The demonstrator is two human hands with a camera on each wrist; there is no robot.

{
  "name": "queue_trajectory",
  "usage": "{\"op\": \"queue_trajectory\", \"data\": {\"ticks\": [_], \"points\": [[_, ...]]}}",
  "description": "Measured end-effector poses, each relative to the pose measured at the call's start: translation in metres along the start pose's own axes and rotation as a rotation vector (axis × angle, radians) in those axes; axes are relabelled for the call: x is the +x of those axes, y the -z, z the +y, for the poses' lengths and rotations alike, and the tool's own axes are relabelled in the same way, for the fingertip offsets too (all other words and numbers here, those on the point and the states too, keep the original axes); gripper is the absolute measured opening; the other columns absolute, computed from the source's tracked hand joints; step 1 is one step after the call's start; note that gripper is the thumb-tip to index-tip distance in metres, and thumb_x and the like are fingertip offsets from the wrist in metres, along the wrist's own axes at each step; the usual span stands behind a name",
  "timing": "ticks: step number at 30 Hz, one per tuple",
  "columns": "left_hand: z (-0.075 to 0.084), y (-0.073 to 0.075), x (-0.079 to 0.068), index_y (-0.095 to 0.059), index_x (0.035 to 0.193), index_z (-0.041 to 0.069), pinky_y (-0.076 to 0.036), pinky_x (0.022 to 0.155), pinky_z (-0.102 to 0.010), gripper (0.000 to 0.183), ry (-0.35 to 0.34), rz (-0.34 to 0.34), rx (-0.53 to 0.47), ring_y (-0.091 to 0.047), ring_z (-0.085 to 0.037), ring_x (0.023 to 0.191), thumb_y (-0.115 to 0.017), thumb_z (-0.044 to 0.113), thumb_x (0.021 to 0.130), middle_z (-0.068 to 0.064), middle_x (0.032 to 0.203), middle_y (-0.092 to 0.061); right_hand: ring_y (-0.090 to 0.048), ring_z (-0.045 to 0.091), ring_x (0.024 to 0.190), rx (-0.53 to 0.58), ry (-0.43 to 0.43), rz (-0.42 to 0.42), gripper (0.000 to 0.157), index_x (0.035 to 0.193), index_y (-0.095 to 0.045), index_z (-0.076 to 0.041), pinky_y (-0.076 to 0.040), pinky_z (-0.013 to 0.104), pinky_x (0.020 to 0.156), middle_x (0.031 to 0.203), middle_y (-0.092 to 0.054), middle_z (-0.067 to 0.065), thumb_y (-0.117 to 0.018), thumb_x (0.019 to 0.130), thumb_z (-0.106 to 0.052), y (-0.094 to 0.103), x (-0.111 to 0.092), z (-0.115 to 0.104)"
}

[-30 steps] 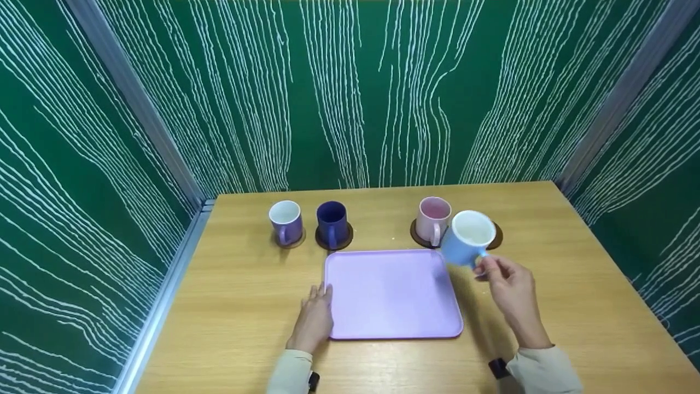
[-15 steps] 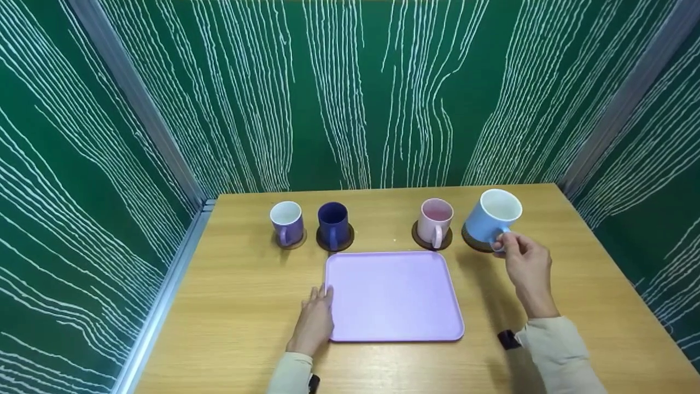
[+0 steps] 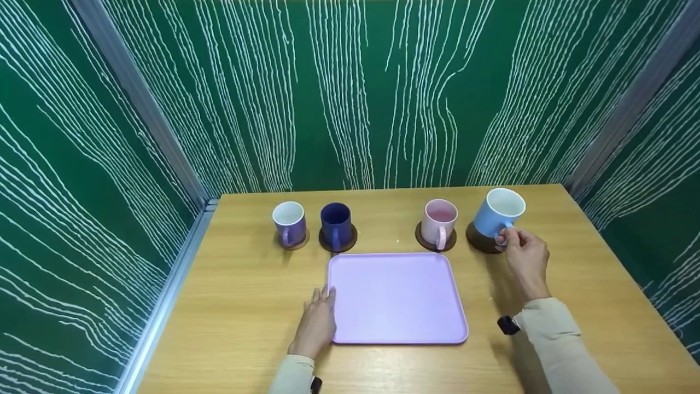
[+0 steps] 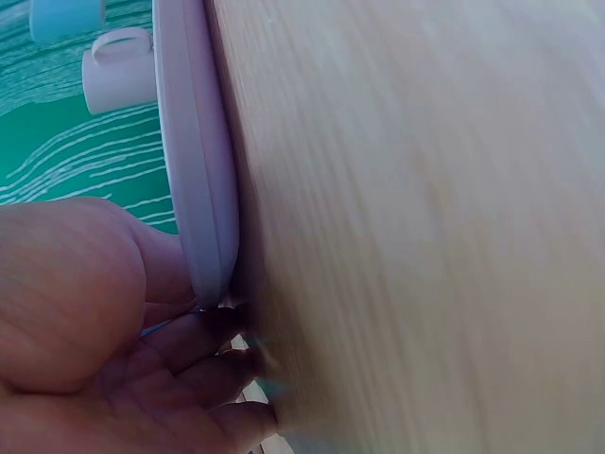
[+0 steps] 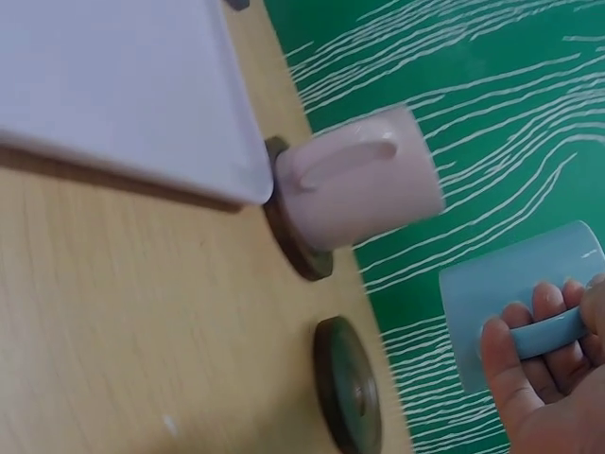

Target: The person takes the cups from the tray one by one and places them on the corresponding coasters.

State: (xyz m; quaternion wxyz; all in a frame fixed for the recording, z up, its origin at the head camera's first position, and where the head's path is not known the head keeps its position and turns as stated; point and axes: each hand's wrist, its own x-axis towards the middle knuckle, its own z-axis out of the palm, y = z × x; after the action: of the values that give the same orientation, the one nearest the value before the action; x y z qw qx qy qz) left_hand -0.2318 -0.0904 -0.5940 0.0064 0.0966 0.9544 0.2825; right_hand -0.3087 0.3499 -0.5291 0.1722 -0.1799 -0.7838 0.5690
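Observation:
My right hand point(image 3: 528, 262) pinches the handle of a light blue mug point(image 3: 492, 216), which is white inside. In the right wrist view the mug point(image 5: 510, 293) hangs apart from a dark round coaster point(image 5: 348, 383), roughly upright above it. At the left edge of a lilac rectangular tray point(image 3: 396, 298), my left hand point(image 3: 316, 323) grips the rim. The left wrist view puts the thumb on the upper side of the tray point(image 4: 198, 161) and the other fingers point(image 4: 203, 374) at its outer edge, near the tabletop; their exact contact is partly hidden.
Left of the blue mug stands a pink mug point(image 3: 439, 224) on a dark coaster, just behind the tray. A dark blue mug point(image 3: 336, 225) and a purple mug point(image 3: 290, 225) stand on coasters farther left. Green walls point(image 3: 339, 93) border the wooden table point(image 3: 240, 306).
My right hand has carried the blue mug right and back from beside the pink mug to above the rightmost coaster. The left hand has stayed at the tray's edge.

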Motion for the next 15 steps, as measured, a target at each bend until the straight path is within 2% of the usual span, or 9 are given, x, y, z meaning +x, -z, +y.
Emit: {"op": "queue_trajectory", "data": {"ticks": [5, 9, 15], "points": [[0.001, 0.001, -0.001, -0.051, 0.146, -0.009, -0.031, 0.114, -0.072, 0.047, -0.013, 0.017, 0.008, -0.038, -0.055, 0.144, -0.046, -0.006, 0.1, -0.033, 0.152, -0.046, -0.069, 0.007, 0.084, -0.033, 0.009, -0.01, 0.038, 0.111, -0.068, 0.002, -0.058, 0.016, 0.078, 0.091, -0.069, -0.003, -0.052, 0.108, -0.033, -0.003, 0.011, 0.014], [0.002, 0.001, -0.001, -0.052, 0.145, -0.009, -0.031, 0.113, -0.073, 0.045, -0.01, 0.017, 0.013, -0.039, -0.055, 0.144, -0.048, -0.004, 0.101, -0.033, 0.152, -0.047, -0.068, 0.008, 0.084, -0.034, 0.011, -0.012, 0.037, 0.11, -0.067, 0.003, -0.058, 0.017, 0.076, 0.091, -0.069, 0.0, -0.053, 0.108, -0.031, -0.005, 0.016, 0.026], [0.002, 0.001, 0.001, -0.05, 0.147, -0.009, -0.029, 0.114, -0.072, 0.046, 0.002, 0.006, 0.009, -0.037, -0.054, 0.145, -0.048, -0.004, 0.101, -0.032, 0.154, -0.045, -0.064, 0.01, 0.088, -0.049, -0.045, -0.018, 0.036, 0.111, -0.067, 0.0, -0.055, 0.014, 0.073, 0.094, -0.069, 0.0, -0.052, 0.108, -0.033, -0.006, 0.02, 0.036]]}}
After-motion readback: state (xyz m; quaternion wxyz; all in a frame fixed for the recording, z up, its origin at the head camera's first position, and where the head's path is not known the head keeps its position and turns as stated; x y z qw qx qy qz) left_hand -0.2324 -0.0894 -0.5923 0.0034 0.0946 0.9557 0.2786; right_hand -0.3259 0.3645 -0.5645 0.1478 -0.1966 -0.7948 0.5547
